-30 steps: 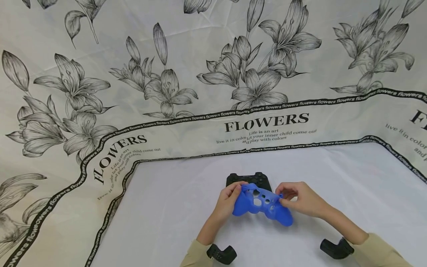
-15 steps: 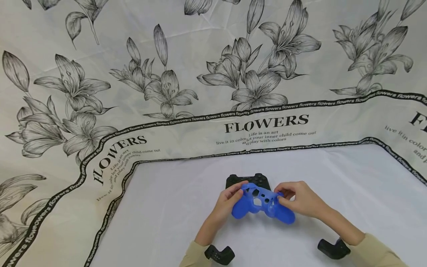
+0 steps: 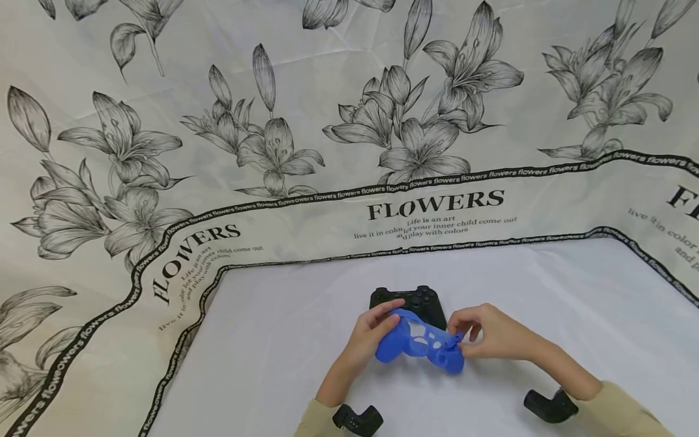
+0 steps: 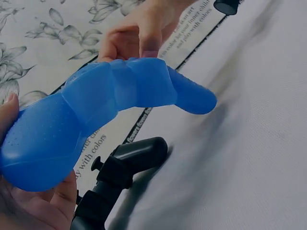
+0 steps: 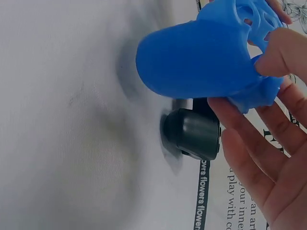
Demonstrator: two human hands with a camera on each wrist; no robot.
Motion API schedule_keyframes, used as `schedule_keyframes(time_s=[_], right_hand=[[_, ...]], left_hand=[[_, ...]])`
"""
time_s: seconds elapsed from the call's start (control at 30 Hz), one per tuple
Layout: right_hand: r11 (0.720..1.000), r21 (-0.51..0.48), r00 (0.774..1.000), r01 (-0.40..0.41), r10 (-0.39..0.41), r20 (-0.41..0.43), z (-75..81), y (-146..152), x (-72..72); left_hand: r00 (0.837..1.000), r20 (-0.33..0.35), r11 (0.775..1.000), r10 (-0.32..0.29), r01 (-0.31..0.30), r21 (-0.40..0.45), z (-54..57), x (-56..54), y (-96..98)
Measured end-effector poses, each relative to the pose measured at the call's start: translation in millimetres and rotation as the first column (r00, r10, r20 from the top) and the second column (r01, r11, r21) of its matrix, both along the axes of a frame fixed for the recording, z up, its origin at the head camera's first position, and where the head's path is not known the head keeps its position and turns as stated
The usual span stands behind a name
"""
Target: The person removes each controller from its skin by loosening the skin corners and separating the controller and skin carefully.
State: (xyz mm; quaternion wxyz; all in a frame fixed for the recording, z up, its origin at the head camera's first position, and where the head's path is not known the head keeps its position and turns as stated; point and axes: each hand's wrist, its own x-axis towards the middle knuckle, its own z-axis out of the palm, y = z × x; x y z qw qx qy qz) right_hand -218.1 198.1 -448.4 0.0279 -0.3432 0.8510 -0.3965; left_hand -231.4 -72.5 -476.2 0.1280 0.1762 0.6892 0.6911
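Observation:
A soft blue controller cover (image 3: 417, 343), with cut-out holes for buttons, is held up between both hands. My left hand (image 3: 366, 334) grips its left handle end, thumb on the front face. My right hand (image 3: 488, 334) pinches the edge near the right end between thumb and fingers; the right wrist view shows the thumb pressing on the blue cover (image 5: 201, 62) with fingers behind. Behind the cover, a black game controller (image 3: 428, 303) lies on the white surface, its lower left part hidden by the cover and left hand.
The white tabletop (image 3: 273, 340) ends at the back in a raised cloth (image 3: 437, 212) printed with flowers and text. Black wrist mounts (image 3: 550, 405) sit at both sleeves, just above the surface.
The cover has tilted and shifted slightly down and left, its right end bending inward. My right hand has lowered a little with its edge. The black controller stays put, more of it showing.

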Motion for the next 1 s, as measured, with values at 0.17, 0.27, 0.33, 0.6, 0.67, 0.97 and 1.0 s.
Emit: schedule_keyframes(time_s=[0.17, 0.27, 0.33, 0.6, 0.67, 0.97, 1.0], right_hand=[[0.996, -0.067, 0.998, -0.061, 0.059, -0.030, 2.0, -0.3, -2.2], [0.980, -0.148, 0.991, -0.129, 0.134, 0.024, 2.0, 3.2, -3.5], [0.975, -0.154, 0.986, -0.157, 0.163, 0.027, 1.3, 5.1, -4.0], [0.968, -0.180, 0.985, -0.173, 0.168, -0.040, -3.9, 2.8, -4.1], [0.959, -0.228, 0.983, -0.167, 0.178, 0.031, -5.2, 1.4, -4.0], [0.984, -0.175, 0.985, 0.034, -0.004, 0.170, -10.5, -5.0, -2.6], [0.988, -0.144, 0.988, 0.053, -0.031, 0.152, -9.5, -6.1, -2.4]], left_hand=[[1.000, -0.005, 1.000, 0.010, -0.010, 0.004, 0.7, -0.5, 0.7], [1.000, 0.005, 1.000, 0.014, -0.014, -0.012, -0.7, -0.1, 0.4], [1.000, 0.013, 1.000, 0.016, -0.015, -0.024, -1.5, 0.8, 0.0], [1.000, 0.004, 1.000, 0.002, -0.002, -0.011, -2.5, 1.0, -0.4], [1.000, 0.006, 1.000, 0.007, -0.007, 0.010, -2.8, 0.4, -0.2], [0.999, -0.022, 0.995, 0.049, -0.047, 0.092, -0.2, 0.9, 0.3], [0.998, -0.025, 0.994, 0.051, -0.049, 0.094, 0.3, 1.0, 0.3]])
